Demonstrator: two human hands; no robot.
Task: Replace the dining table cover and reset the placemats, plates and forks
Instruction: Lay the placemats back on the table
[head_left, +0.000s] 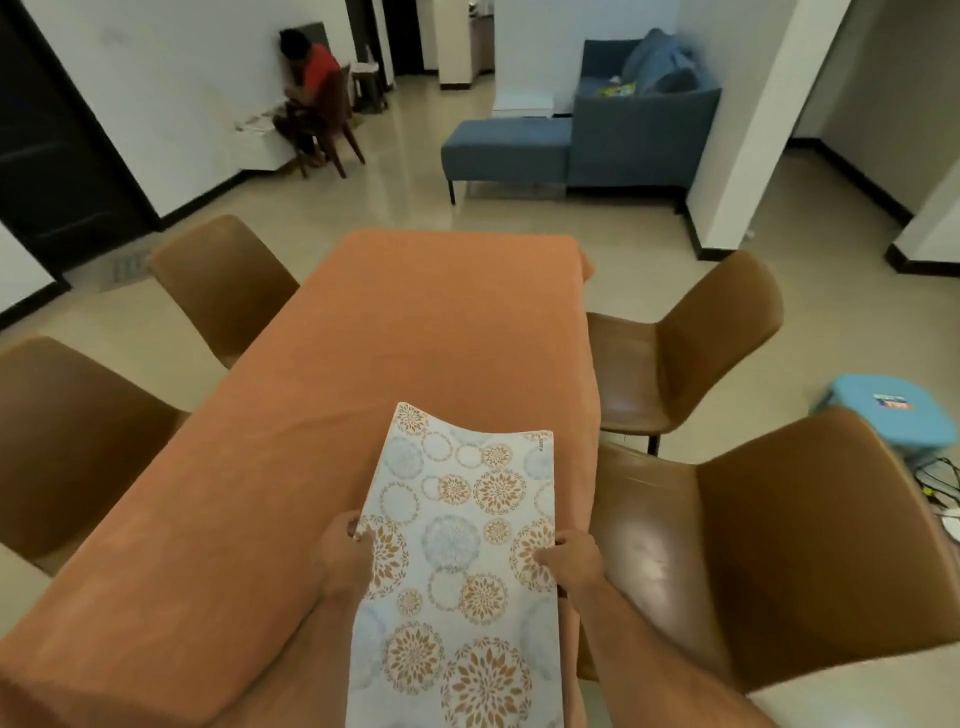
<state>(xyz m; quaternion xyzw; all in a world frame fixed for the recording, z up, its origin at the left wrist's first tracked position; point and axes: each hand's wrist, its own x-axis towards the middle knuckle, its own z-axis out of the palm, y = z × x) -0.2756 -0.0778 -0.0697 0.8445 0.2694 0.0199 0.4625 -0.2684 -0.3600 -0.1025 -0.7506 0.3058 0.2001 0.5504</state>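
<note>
Orange cloth-covered worktop (363, 364), brown leather chairs (685, 343) around; white floral-circle placemat (462, 545) gripped at its edges by left hand (345, 556) and right hand (571, 564).

Both hands, left (345, 556) and right (571, 564), hold a floral placemat (462, 561), perhaps several, above the orange cover (363, 364).

So the table cover (363, 364) is a plain burnt orange, no print on it. The placemat (462, 545) is pale, whitish-blue, covered in round floral medallions, some orange-tan, some washed-out blue, plus little ring shapes. Chairs (779, 545) along both long edges are caramel brown, kinda shiny. Farther back there's a slate blue sofa (623, 140), a light blue stool (893, 410), beige glossy floor (415, 182), white walls with black skirting.
</note>
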